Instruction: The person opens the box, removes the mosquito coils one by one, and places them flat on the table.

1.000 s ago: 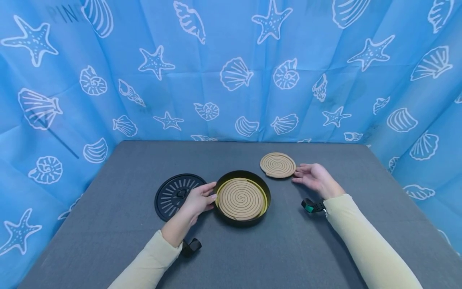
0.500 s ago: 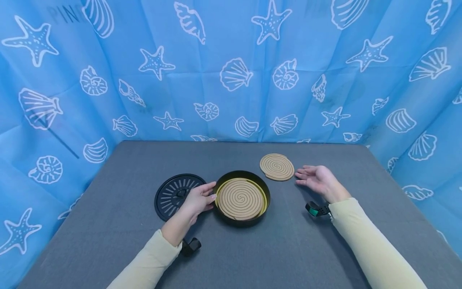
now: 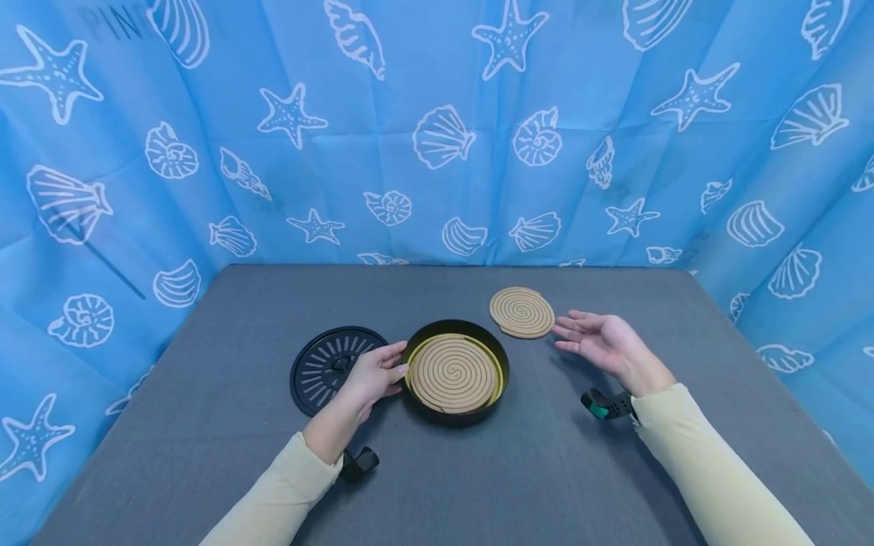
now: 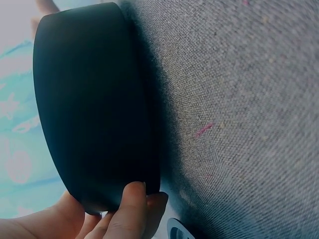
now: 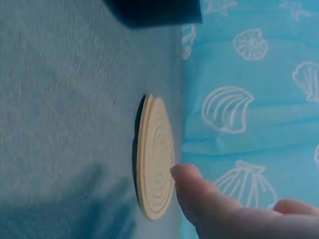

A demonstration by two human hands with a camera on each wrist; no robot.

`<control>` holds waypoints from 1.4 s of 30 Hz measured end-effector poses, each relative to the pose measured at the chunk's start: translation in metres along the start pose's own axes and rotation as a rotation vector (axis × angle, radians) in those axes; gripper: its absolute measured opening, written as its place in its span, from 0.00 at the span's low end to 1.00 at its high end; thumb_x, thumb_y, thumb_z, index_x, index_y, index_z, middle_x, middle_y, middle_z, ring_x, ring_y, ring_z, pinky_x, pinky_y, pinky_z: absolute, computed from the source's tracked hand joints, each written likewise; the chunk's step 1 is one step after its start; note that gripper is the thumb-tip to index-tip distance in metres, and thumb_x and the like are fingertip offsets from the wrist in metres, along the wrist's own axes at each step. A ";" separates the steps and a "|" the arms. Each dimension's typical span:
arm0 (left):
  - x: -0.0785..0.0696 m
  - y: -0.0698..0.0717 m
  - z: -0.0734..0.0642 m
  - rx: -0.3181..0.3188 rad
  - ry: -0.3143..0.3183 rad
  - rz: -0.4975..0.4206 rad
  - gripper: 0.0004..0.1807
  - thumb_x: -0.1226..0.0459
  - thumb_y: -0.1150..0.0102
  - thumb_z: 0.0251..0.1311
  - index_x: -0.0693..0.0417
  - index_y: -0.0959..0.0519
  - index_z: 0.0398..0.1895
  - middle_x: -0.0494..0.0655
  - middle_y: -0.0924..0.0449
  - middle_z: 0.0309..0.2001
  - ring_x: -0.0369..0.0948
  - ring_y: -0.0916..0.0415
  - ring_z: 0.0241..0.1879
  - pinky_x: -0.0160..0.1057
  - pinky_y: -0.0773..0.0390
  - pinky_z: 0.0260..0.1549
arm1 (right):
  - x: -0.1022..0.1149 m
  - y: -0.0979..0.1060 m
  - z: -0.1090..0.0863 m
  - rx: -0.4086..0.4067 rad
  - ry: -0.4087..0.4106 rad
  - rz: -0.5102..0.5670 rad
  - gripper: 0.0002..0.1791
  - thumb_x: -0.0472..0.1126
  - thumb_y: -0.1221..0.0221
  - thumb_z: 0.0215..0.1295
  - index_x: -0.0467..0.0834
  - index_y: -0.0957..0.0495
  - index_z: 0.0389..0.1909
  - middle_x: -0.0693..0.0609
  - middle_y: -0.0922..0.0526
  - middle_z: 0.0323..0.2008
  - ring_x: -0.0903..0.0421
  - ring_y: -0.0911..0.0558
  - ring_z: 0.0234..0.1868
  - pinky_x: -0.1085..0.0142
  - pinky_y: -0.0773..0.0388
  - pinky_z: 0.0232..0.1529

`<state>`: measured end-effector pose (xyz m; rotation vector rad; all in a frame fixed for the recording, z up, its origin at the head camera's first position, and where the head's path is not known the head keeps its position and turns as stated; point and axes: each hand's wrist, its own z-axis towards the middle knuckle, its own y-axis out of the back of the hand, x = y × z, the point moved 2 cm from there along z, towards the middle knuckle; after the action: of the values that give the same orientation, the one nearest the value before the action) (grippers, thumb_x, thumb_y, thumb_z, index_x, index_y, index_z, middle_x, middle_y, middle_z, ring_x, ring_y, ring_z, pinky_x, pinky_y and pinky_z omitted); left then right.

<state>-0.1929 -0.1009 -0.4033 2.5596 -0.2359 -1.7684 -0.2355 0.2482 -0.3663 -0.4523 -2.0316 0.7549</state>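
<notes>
A round black mosquito coil holder [image 3: 504,394] sits mid-table with a tan spiral mosquito coil [image 3: 454,371] inside, a yellow ring showing around it. My left hand [image 3: 372,379] holds the holder's left side, thumb and fingertips at the rim and wall. The left wrist view has the holder's dark outer wall [image 4: 94,109] with fingers at its lower end. Another tan coil [image 3: 522,312] lies flat on the table behind and to the right. My right hand [image 3: 608,345] hovers just right of that coil, palm up, fingers loosely extended and holding nothing. In the right wrist view a fingertip appears near the coil [image 5: 157,159].
A round black slotted lid [image 3: 317,379] lies left of the holder, partly behind my left hand. The grey cloth-covered table [image 3: 519,470] ends at a blue shell-patterned curtain [image 3: 410,152] at the back and sides.
My right hand has drawn slightly right, away from the loose coil, and turned more palm-up. The loose coil now lies flat. My left hand and the holder have stayed in place.
</notes>
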 end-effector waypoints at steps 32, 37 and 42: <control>-0.001 0.000 -0.003 0.003 -0.026 0.002 0.25 0.72 0.51 0.70 0.57 0.34 0.70 0.58 0.37 0.69 0.52 0.34 0.65 0.50 0.24 0.55 | -0.041 -0.058 -0.017 0.302 0.007 -0.338 0.32 0.35 0.69 0.79 0.30 0.72 0.73 0.32 0.65 0.74 0.39 0.61 0.74 0.60 0.31 0.64; -0.002 0.000 -0.004 0.008 -0.019 -0.001 0.25 0.72 0.52 0.70 0.57 0.34 0.70 0.57 0.37 0.69 0.51 0.34 0.66 0.50 0.24 0.55 | -0.050 -0.064 -0.012 0.308 0.014 -0.355 0.31 0.34 0.68 0.78 0.29 0.69 0.73 0.31 0.63 0.74 0.38 0.59 0.74 0.54 0.40 0.70; -0.004 -0.001 -0.005 0.017 -0.025 0.001 0.25 0.72 0.52 0.71 0.58 0.34 0.70 0.58 0.37 0.69 0.52 0.34 0.65 0.51 0.24 0.55 | -0.055 -0.069 -0.008 0.306 0.018 -0.382 0.32 0.34 0.68 0.77 0.29 0.69 0.73 0.31 0.65 0.74 0.38 0.60 0.75 0.48 0.58 0.73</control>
<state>-0.1894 -0.0996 -0.3982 2.5494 -0.2539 -1.8073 -0.2007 0.1675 -0.3511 0.1028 -1.8662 0.7991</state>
